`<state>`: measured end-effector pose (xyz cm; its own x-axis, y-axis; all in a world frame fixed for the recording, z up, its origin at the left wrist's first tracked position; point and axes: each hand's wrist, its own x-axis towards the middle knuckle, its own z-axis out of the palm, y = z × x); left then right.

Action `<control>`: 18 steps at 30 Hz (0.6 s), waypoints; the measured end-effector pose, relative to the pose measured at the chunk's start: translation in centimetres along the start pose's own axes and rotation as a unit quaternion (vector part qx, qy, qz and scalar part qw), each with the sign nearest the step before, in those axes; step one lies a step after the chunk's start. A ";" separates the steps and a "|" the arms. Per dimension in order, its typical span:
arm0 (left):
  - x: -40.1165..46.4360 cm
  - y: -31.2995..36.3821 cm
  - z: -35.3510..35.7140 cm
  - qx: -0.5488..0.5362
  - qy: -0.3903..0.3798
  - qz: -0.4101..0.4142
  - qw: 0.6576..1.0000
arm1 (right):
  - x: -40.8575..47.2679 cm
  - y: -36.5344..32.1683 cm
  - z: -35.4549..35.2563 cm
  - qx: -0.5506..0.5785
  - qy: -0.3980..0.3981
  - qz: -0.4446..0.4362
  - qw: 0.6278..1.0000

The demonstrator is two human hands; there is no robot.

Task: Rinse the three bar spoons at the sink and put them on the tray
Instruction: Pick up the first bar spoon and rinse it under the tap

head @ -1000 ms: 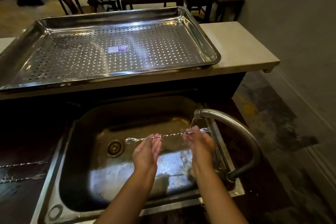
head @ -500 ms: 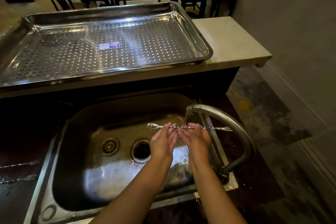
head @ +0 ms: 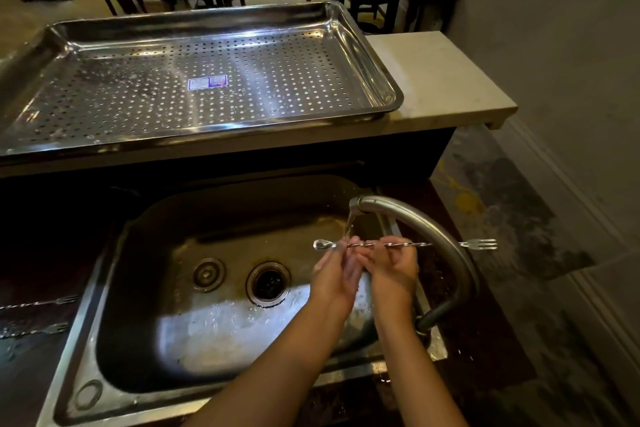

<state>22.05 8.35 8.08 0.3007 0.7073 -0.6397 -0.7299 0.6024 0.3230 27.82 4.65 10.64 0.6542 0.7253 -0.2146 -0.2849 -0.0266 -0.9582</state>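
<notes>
A long twisted bar spoon lies level across my fingertips, bowl to the left, small fork end past the tap on the right. My left hand and my right hand both pinch its stem, close together, under a thin stream from the tap. Below is the steel sink with its drain. Two more bar spoons rest on the dark counter left of the sink, only their fork ends showing. The perforated steel tray sits on the raised ledge behind, holding nothing.
A white stone ledge carries the tray and ends at the right above the floor. The curved tap arches over the sink's right edge. Dark chairs and a table stand behind the ledge. A wall runs along the right.
My hands have slid together and the spoon has shifted right, so its fork end now sticks out beyond the tap and the stem sits under the water stream.
</notes>
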 end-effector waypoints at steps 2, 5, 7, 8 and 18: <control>0.1 -0.3 0.0 -0.017 0.004 -0.003 1.000 | -0.1 -0.2 -0.4 -0.034 0.017 -0.021 0.999; 0.1 -0.1 0.0 -0.032 0.004 0.006 0.999 | 0.0 -0.7 -0.7 -0.029 0.040 -0.031 0.998; 0.0 0.2 0.1 -0.016 0.011 0.020 1.000 | 0.0 -0.8 -0.7 -0.032 0.047 -0.041 0.998; 0.0 0.2 0.3 -0.006 0.016 0.029 0.999 | 0.0 -0.9 -0.7 -0.043 0.047 -0.047 0.997; -0.2 1.5 0.1 0.081 0.038 0.008 0.996 | -0.8 -0.5 -1.0 -0.119 0.036 -0.096 0.988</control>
<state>20.99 9.17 8.75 0.2382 0.6908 -0.6827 -0.6237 0.6476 0.4377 28.13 3.41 11.10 0.7303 0.6825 -0.0294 0.0166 -0.0607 -0.9980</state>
